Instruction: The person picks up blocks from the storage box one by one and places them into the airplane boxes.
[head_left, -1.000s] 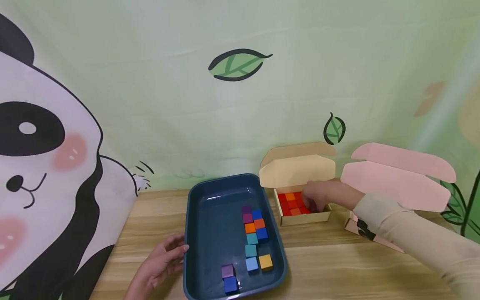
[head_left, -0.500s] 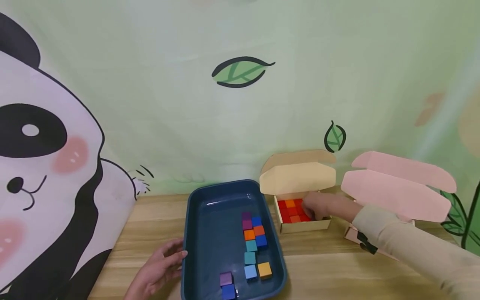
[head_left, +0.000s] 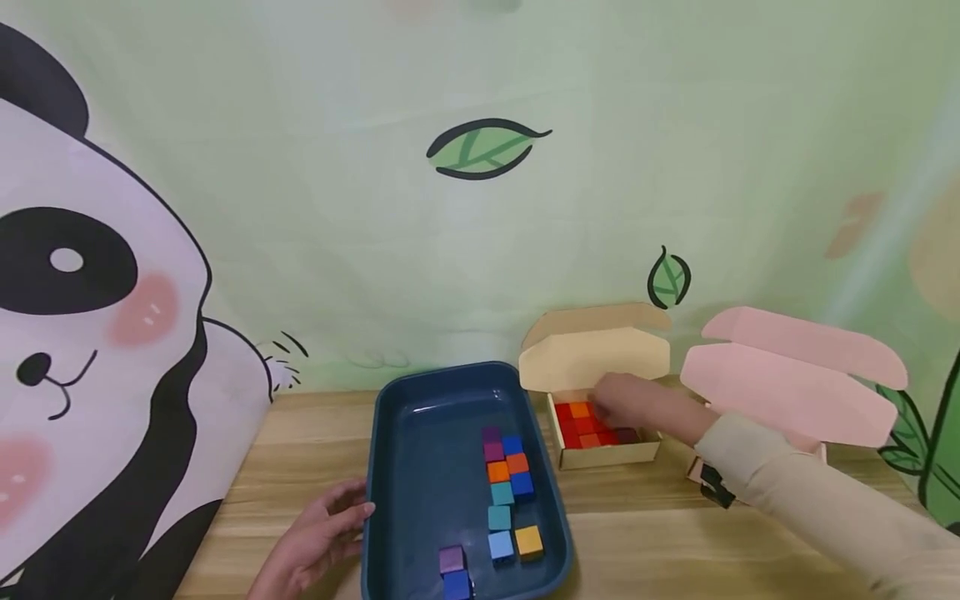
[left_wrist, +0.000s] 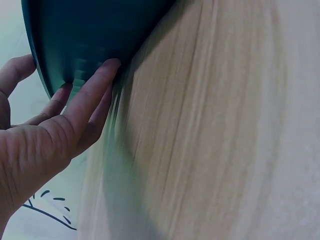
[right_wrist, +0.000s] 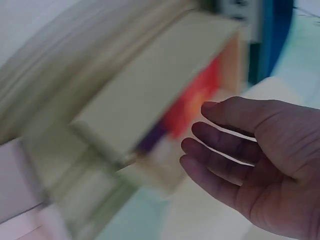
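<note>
My left hand (head_left: 318,529) is at the left side of a dark blue tray (head_left: 423,467); in the left wrist view its slightly bent fingertips touch the tray's outer wall. Cubes in purple, blue, orange, teal and yellow sit in the tray, mostly along its right side. Over an open cream cardboard box (head_left: 607,456) hovers my right hand (head_left: 637,404). The right wrist view shows that hand (right_wrist: 270,155) with loosely bent fingers and nothing between them. Red and orange cubes (head_left: 581,423) fill the box's left part, and a dark purple cube (head_left: 626,435) lies near its front right.
A pink box with its lid raised (head_left: 787,387) stands right of the cream box, partly behind my right sleeve (head_left: 810,483). All rest on a wooden table (head_left: 637,533). A green printed backdrop (head_left: 337,208) with a panda rises behind.
My right hand has lifted from the cream box's front right and shifted slightly left, uncovering the dark purple cube. The left hand stays at the tray. The head view has tilted slightly up.
</note>
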